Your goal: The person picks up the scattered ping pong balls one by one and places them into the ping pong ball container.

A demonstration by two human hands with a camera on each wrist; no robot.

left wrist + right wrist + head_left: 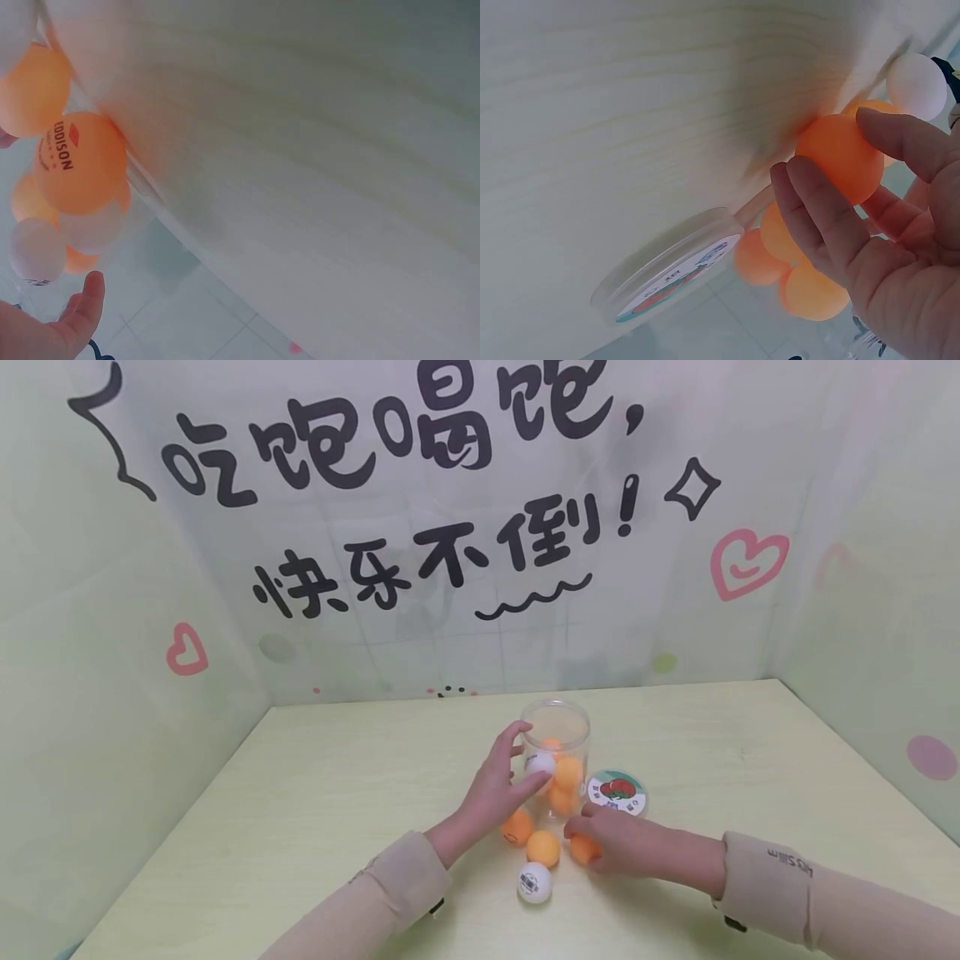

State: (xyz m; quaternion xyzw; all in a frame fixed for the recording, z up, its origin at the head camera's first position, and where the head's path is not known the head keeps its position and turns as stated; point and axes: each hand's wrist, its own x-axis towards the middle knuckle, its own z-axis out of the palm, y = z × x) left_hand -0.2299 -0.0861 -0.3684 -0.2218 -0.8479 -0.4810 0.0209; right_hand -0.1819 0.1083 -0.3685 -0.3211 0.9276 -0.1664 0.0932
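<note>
Ref. landmark: clear jar [576,725]. Jar stands upright on the wood-grain table [360,768], mouth uncapped, part-filled w/ orange balls [568,772] & white balls [540,762] (table-tennis type). Exact qty can't be read thru the wall.

L hand [491,789]: at L side of jar; fingers curve round the wall near the rim, thumb lies across the near face. Holds jar.

R hand [630,845]: near side of jar, slightly R. Pinches a deep-orange ball [840,161] btwn thumb & fingertips; hold is one ball wide. Contact btwn held ball & table: can't tell.

Loose balls, all on near side of jar: EDDISON-printed orange ball [82,165], closest to jar, slightly L; light-orange ball [543,848], next out; white ball w/ dark print [534,883], farthest from jar, just beside the light-orange one.

Round lid [617,792]: off, lies flat just beside jar, R side; label has red motif, green edge.

Beige sleeves [397,881] extend from both wrists, near side of jar. Back panel [420,652] w/ blk Chinese lettering & pink heart [750,564] stands beyond jar.
</note>
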